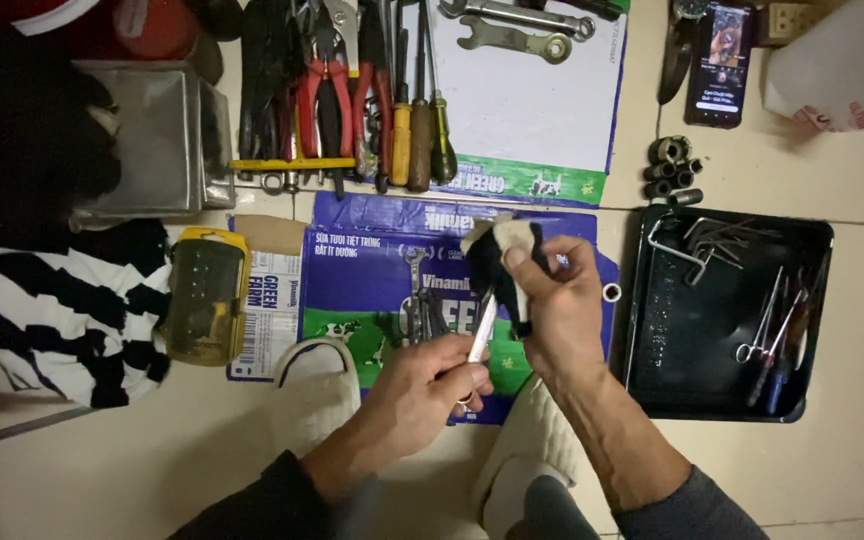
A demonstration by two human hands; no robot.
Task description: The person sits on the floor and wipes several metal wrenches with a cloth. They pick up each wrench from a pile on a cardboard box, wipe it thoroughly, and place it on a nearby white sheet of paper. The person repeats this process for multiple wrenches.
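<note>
**A:** From the head camera, what do you have in each hand?

**B:** Your right hand is closed around a small black-and-white part, lifted above the blue flattened carton on the floor, probably so its face turns toward you. Your left hand is closed on a slim metal tool, with its tip angled up against the part's lower edge. I'd judge the tilt lets you work into a seam.

**A:** And what lies around them?

**B:** Under your hands a wrench lies on the carton. Above, the pliers with red handles and the screwdrivers lie in a row, handles toward you, seemingly for easy picking. To the right, a black tray keeps hex keys and thin tools together. Just above it sit some sockets, and a phone lies beyond. On the left are a yellow bit case and a metal box.
</note>
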